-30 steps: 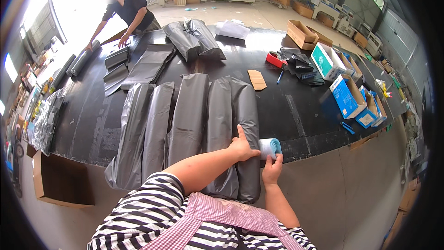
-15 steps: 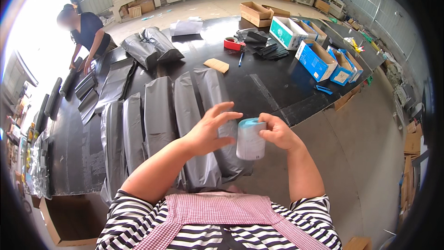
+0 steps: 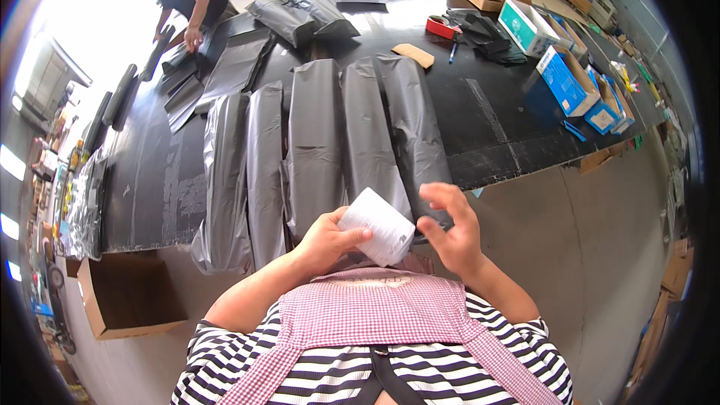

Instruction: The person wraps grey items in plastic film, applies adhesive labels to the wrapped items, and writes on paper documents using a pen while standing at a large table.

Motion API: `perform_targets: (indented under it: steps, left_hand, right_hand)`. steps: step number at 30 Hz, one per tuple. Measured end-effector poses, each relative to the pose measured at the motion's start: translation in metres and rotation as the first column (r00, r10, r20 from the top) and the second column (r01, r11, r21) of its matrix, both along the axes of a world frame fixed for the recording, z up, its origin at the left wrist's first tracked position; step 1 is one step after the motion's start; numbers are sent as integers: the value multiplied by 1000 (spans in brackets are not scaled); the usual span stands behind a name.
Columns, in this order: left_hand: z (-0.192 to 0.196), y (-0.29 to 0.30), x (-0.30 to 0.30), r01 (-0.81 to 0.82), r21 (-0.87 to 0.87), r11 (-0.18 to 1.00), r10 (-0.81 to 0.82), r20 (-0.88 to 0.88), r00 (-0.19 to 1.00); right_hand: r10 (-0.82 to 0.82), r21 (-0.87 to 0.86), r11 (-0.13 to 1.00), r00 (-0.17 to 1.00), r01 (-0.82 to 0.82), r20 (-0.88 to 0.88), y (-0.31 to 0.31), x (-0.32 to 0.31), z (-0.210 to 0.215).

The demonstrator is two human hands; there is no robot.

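Black worktable (image 3: 491, 131) ahead.
Your left hand (image 3: 321, 244) pinches a printed white roll (image 3: 381, 223); your right hand (image 3: 456, 234), spread, hovers beside it.

Consists of one black table (image 3: 517, 97); bears five long grey bags (image 3: 313, 127) side by side, two grey bags (image 3: 281, 19) behind, cardboard piece (image 3: 414, 55), blue pen (image 3: 453, 53), open boxes (image 3: 566, 81) at right.

V. bright upper L, edge warp

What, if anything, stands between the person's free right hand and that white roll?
Nothing visible does: the left hand holds the white roll, and the open right hand is just to its right.
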State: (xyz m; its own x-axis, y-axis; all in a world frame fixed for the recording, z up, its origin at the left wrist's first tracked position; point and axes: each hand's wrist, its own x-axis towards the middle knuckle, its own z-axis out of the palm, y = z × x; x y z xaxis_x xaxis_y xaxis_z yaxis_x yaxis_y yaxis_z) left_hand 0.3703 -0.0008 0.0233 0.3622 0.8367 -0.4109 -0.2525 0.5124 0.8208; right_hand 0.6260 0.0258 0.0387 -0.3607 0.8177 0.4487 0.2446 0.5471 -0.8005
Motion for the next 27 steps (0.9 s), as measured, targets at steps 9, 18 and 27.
perform_targets:
  steps: [9,18,27]
  left_hand:
    - [-4,-18,-9,17,298,954,28,-146,989]
    - [11,-27,7,53,511,858,243,-495,834]
    - [9,3,21,267,349,898,-3,-602,799]
  right_hand:
    - [-77,240,970,981,33,176,-22,-48,-8]
    - [-103,291,956,971,38,213,-22,-43,-4]
    - [-85,-746,574,882,-337,-464,147,105,29]
